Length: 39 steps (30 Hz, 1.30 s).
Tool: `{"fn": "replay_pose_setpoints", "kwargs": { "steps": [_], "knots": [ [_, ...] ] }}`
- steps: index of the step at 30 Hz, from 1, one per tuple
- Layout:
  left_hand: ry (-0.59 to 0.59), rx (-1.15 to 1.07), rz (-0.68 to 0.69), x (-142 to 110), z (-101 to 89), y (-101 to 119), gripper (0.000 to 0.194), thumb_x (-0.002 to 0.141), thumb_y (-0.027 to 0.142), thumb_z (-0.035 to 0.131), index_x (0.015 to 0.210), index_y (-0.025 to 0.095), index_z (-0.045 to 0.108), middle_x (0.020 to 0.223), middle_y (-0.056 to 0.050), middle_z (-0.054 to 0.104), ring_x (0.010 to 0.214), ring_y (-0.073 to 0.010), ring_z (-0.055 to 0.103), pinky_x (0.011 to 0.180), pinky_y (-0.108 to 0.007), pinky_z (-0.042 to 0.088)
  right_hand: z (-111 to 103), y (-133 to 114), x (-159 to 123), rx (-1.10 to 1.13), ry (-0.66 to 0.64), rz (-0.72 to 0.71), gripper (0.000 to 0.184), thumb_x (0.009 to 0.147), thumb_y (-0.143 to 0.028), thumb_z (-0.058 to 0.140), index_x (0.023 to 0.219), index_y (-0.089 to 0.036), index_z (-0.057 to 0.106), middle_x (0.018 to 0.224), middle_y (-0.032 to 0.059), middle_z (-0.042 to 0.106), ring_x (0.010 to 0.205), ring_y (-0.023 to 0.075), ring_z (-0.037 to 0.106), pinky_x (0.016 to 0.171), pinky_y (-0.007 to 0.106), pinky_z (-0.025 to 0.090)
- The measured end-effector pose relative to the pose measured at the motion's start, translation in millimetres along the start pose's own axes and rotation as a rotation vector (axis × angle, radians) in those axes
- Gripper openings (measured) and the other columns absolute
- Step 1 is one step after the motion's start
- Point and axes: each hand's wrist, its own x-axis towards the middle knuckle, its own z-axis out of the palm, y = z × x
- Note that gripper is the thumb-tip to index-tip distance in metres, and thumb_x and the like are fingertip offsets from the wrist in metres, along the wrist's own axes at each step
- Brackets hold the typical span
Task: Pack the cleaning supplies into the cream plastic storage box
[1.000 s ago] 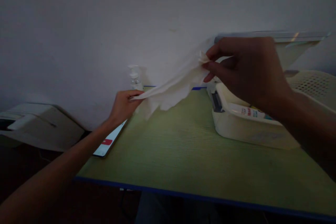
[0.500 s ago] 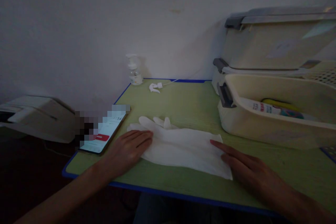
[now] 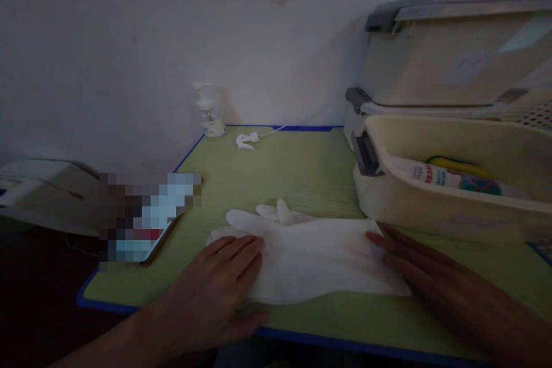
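A white glove (image 3: 319,256) lies flat on the green tabletop, its fingers toward the left and its cuff toward the right. My left hand (image 3: 224,276) rests on the finger end of the glove, its own fingers stretched out and its thumb apart near the table's front edge. At the cuff, my right hand (image 3: 425,267) lies with extended fingers, their tips touching the cuff's edge. Neither hand is closed round the glove.
A phone (image 3: 161,218), partly blurred out, lies at the left. Behind stand a pump bottle (image 3: 212,118) and a loose spray trigger (image 3: 247,139). On the right, a cream basket (image 3: 435,215) holds a printed package, before a lidded storage box (image 3: 431,63).
The glove now lies slightly more to the right and nearer me, and both hands have shifted with it. My left thumb now shows apart from the fingers. The camera view has shifted a little.
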Motion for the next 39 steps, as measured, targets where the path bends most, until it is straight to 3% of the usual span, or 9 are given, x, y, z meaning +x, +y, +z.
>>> {"fn": "replay_pose_setpoints", "kwargs": {
  "steps": [2, 4, 8, 11, 14, 17, 21, 31, 39],
  "knots": [
    [0.009, -0.056, 0.005, 3.5, -7.8, -4.4, 0.049, 0.089, 0.051, 0.036, 0.093, 0.011, 0.064, 0.1, -0.015, 0.069, 0.089, -0.0253, 0.065, 0.077, -0.036, 0.051, -8.7, 1.8, -1.6, -0.074, 0.017, -0.132, 0.046, 0.081, -0.015, 0.039, 0.124, -0.026, 0.052, 0.122, 0.0042, 0.061, 0.1, 0.0236, 0.064, 0.07, 0.037, 0.06],
    [0.037, -0.082, -0.016, 11.4, -12.5, -13.0, 0.044, 0.091, 0.045, 0.035, 0.093, 0.012, 0.064, 0.097, -0.013, 0.069, 0.086, -0.024, 0.065, 0.075, -0.036, 0.05, -19.1, -2.1, 5.9, -0.139, 0.06, -0.162, 0.049, 0.079, -0.01, 0.037, 0.122, -0.027, 0.053, 0.119, 0.0046, 0.063, 0.096, 0.0255, 0.066, 0.067, 0.039, 0.059],
    [0.073, -0.145, -0.204, 45.9, -5.0, -34.8, 0.03, 0.092, 0.028, 0.038, 0.088, 0.013, 0.063, 0.088, -0.01, 0.068, 0.081, -0.0227, 0.063, 0.072, -0.035, 0.048, -33.1, -28.5, 50.7, -0.168, 0.157, -0.269, 0.04, 0.084, -0.006, 0.029, 0.099, -0.019, 0.062, 0.095, 0.0091, 0.071, 0.079, 0.0222, 0.067, 0.06, 0.033, 0.054],
    [-0.065, -0.268, -0.394, 75.5, 11.6, -47.4, 0.024, 0.089, 0.029, 0.044, 0.081, 0.014, 0.061, 0.079, -0.005, 0.063, 0.071, -0.019, 0.06, 0.064, -0.03, 0.044, -22.8, -47.0, 85.8, -0.104, 0.145, -0.306, 0.036, 0.084, -0.002, 0.029, 0.074, -0.017, 0.06, 0.069, 0.0068, 0.066, 0.056, 0.0165, 0.06, 0.051, 0.029, 0.047],
    [-0.135, -0.386, -0.49, 90.5, 27.7, -55.1, 0.028, 0.088, 0.036, 0.045, 0.074, 0.015, 0.057, 0.071, -0.002, 0.058, 0.062, -0.0153, 0.053, 0.056, -0.026, 0.037, 1.6, -48.7, 98.8, -0.134, 0.043, -0.264, 0.023, 0.08, -0.005, 0.04, 0.071, -0.018, 0.056, 0.064, 0.0028, 0.062, 0.052, 0.0169, 0.057, 0.045, 0.029, 0.039],
    [-0.17, -0.486, -0.532, 89.7, 37.9, -58.7, 0.034, 0.088, 0.04, 0.043, 0.066, 0.015, 0.053, 0.063, 0.0, 0.052, 0.057, -0.0136, 0.047, 0.053, -0.025, 0.032, 22.6, -40.1, 94.4, -0.123, -0.103, -0.204, 0.013, 0.079, -0.01, 0.049, 0.07, -0.019, 0.055, 0.064, 0.0002, 0.061, 0.051, 0.016, 0.056, 0.046, 0.028, 0.035],
    [-0.184, -0.645, -0.607, 84.6, 46.1, -57.1, 0.025, 0.082, 0.035, 0.048, 0.065, 0.016, 0.05, 0.06, 0.002, 0.048, 0.055, -0.0121, 0.044, 0.051, -0.023, 0.03, 32.7, -34.1, 87.3, -0.071, -0.172, -0.187, 0.011, 0.08, -0.013, 0.051, 0.072, -0.019, 0.053, 0.065, -0.0008, 0.06, 0.053, 0.0144, 0.056, 0.049, 0.027, 0.033],
    [0.078, -0.988, -0.757, 80.6, 46.8, -68.8, 0.016, 0.067, 0.03, 0.054, 0.061, 0.017, 0.048, 0.056, 0.004, 0.048, 0.051, -0.0089, 0.043, 0.05, -0.021, 0.035, 39.5, -32.9, 85.3, -0.05, -0.043, -0.198, 0.016, 0.079, -0.008, 0.048, 0.068, -0.02, 0.047, 0.06, -0.0024, 0.057, 0.048, 0.0127, 0.05, 0.048, 0.027, 0.029],
    [-0.047, -1.118, -0.752, 75.7, 38.2, -72.8, 0.015, 0.064, 0.03, 0.055, 0.068, 0.017, 0.05, 0.063, 0.003, 0.052, 0.057, -0.0098, 0.048, 0.054, -0.022, 0.04, 37.6, -33.4, 86.1, -0.051, -0.042, -0.192, 0.017, 0.076, -0.006, 0.048, 0.067, -0.021, 0.047, 0.06, -0.0024, 0.056, 0.047, 0.0129, 0.05, 0.046, 0.027, 0.03]
  ]
}}
